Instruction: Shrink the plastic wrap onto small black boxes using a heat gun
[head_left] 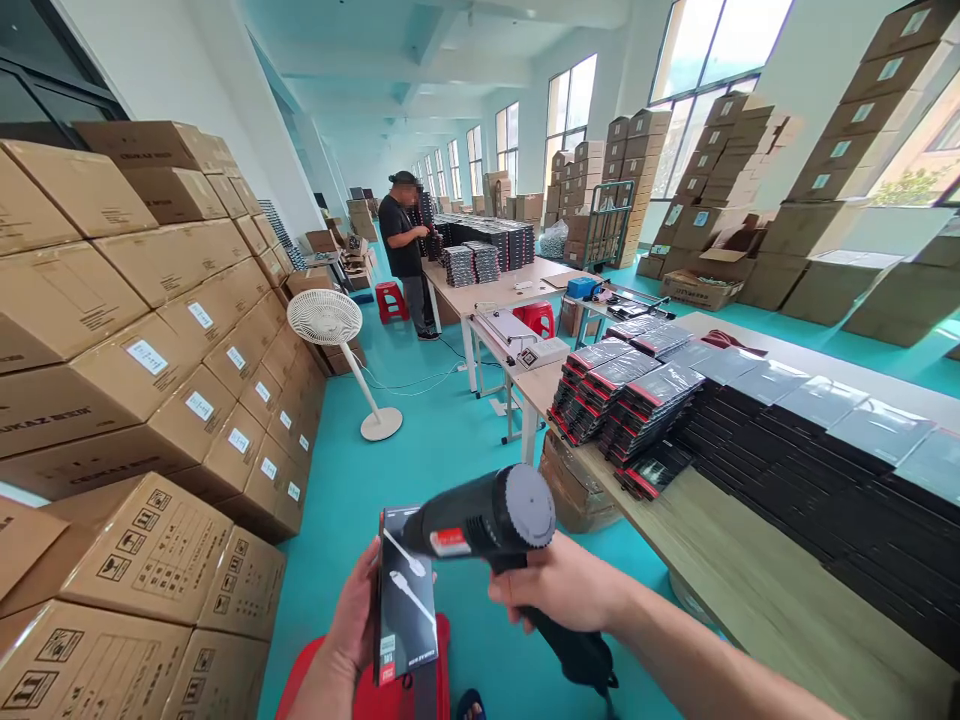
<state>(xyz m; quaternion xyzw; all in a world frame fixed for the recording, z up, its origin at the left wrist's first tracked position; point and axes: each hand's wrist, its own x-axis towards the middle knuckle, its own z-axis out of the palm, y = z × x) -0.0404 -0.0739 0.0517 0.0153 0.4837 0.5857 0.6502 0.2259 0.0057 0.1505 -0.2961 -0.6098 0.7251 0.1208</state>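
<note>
"How is the room lit?"

"Brightly, by daylight admitted through tall windows (720, 45), whose panes are nearly bleached white."

"Where is glare seen?"

"On the clear wrapping of the packs (817, 395) along the tabletop (720, 540)'s far edge; a pale sheen is cast on the floor (345, 480) too."

"And sharpness?"

"The heat gun (480, 515) and cable box (407, 610) are shown fairly clearly. The distant person (405, 240)'s head is pixelated, and the side cartons (82, 360) are stretched by the wide view."
</note>
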